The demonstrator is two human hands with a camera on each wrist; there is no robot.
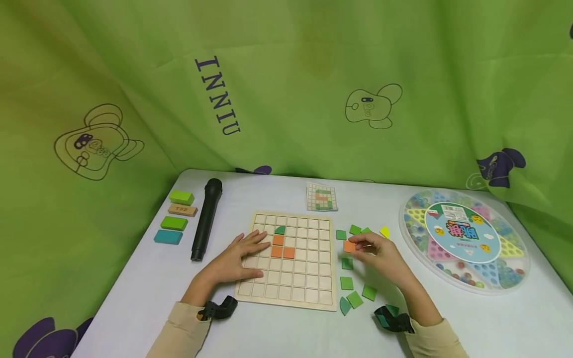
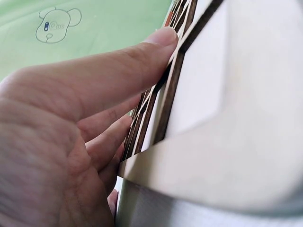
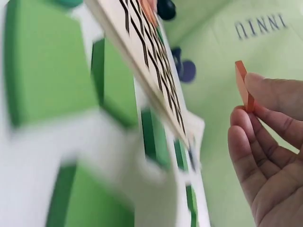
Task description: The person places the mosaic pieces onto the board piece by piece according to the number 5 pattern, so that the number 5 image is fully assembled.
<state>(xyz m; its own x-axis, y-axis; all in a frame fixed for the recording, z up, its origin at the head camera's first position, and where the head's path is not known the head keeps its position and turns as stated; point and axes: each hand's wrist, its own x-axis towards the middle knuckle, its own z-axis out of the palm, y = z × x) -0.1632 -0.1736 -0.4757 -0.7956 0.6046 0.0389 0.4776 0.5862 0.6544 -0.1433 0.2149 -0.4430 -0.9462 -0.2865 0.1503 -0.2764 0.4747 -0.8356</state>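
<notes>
A wooden grid board (image 1: pixel 309 278) lies mid-table with three orange square tiles (image 1: pixel 282 247) and one green tile (image 1: pixel 280 229) set in its cells. My left hand (image 1: pixel 243 257) lies flat on the board's left part (image 2: pixel 199 94), fingers straight. My right hand (image 1: pixel 378 252) hovers just right of the board and pinches an orange square tile (image 1: pixel 349 246) (image 3: pixel 242 85) between thumb and fingertips. Several loose green tiles (image 1: pixel 346 283) (image 3: pixel 42 61) and a yellow tile (image 1: pixel 384 231) lie scattered around the right hand.
A pattern card (image 1: pixel 321 197) lies behind the board. A black microphone (image 1: pixel 206 219) and stacked green, wood and teal blocks (image 1: pixel 177 217) sit at the left. A round clear marble game case (image 1: pixel 465 239) fills the right side. Green curtain (image 1: pixel 286 84) surrounds the table.
</notes>
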